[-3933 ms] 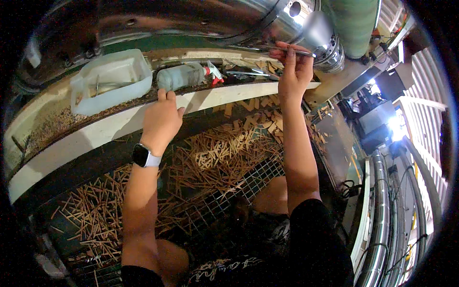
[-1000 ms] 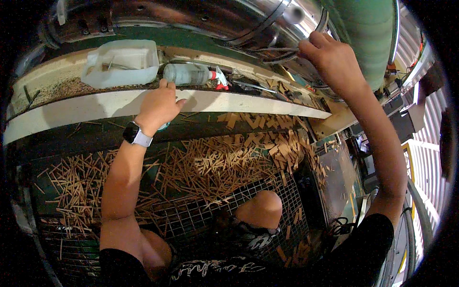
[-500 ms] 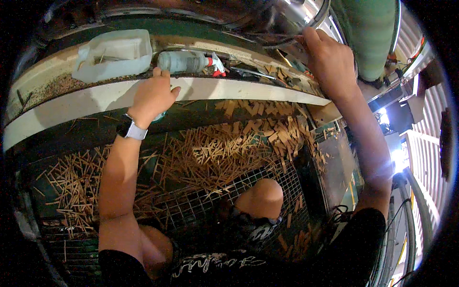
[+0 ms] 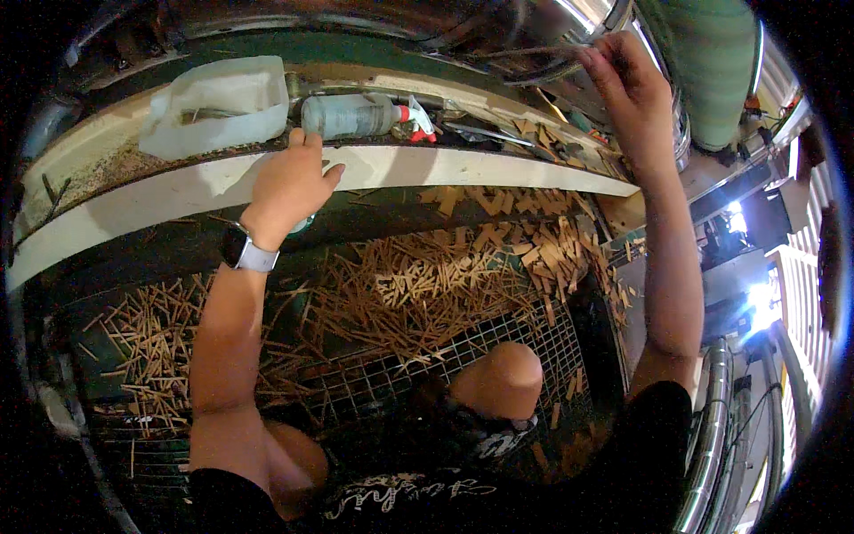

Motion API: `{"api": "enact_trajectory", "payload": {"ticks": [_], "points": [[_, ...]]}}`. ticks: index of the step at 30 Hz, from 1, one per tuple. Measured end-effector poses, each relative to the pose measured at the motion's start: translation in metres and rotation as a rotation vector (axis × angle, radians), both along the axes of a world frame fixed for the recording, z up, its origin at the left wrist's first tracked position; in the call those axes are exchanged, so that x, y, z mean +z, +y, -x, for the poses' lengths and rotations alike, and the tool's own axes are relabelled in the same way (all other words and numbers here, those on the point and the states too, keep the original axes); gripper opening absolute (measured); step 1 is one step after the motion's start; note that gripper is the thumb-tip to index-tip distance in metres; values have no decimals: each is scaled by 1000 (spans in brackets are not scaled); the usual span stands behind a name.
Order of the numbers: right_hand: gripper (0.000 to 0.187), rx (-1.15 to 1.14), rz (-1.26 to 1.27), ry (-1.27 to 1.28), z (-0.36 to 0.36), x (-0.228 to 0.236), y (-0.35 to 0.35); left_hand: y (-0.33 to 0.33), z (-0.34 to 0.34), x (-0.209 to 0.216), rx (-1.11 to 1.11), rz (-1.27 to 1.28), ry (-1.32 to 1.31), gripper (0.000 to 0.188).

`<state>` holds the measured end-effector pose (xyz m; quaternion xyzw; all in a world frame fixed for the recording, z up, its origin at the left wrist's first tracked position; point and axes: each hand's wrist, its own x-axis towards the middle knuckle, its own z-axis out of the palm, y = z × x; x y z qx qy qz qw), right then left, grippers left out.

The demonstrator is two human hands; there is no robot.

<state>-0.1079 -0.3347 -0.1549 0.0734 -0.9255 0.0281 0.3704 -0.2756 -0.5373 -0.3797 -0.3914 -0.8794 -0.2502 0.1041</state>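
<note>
My left hand (image 4: 289, 189) lies over a cream-coloured rail (image 4: 427, 167), fingers stretched across its top edge and thumb apart. Its fingertips are close to the base of a clear spray bottle (image 4: 349, 117) with a red and white trigger head, lying on its side. I cannot tell whether they touch it. At the upper right, my right hand (image 4: 639, 100) is raised, thumb and fingers pinched on a thin grey cord (image 4: 525, 53) that runs off to the left below shiny metal machinery. The pinch itself is partly hidden.
A cut-open translucent plastic jug (image 4: 218, 107) lies left of the bottle. Below the rail, thin wooden sticks (image 4: 418, 294) and flat wood chips (image 4: 556, 245) cover a wire grid (image 4: 374, 369). My bare knee (image 4: 503, 378) is above the grid. A green hose (image 4: 712, 71) hangs at upper right.
My right hand has moved slightly right, turning at the wrist, with the cord still pinched. The whole view has shifted a little; my left hand stays at the rail.
</note>
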Motion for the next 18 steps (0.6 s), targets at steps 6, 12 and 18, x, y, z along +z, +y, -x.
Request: {"api": "enact_trajectory", "payload": {"ticks": [6, 12, 18], "points": [[11, 246, 452, 288, 26, -38, 13, 1, 1, -4, 20, -7, 11, 42], [7, 390, 449, 425, 42, -66, 9, 7, -6, 4, -1, -21, -41, 41], [22, 316, 837, -202, 37, -101, -39, -1, 0, -1, 4, -11, -8, 40]]}}
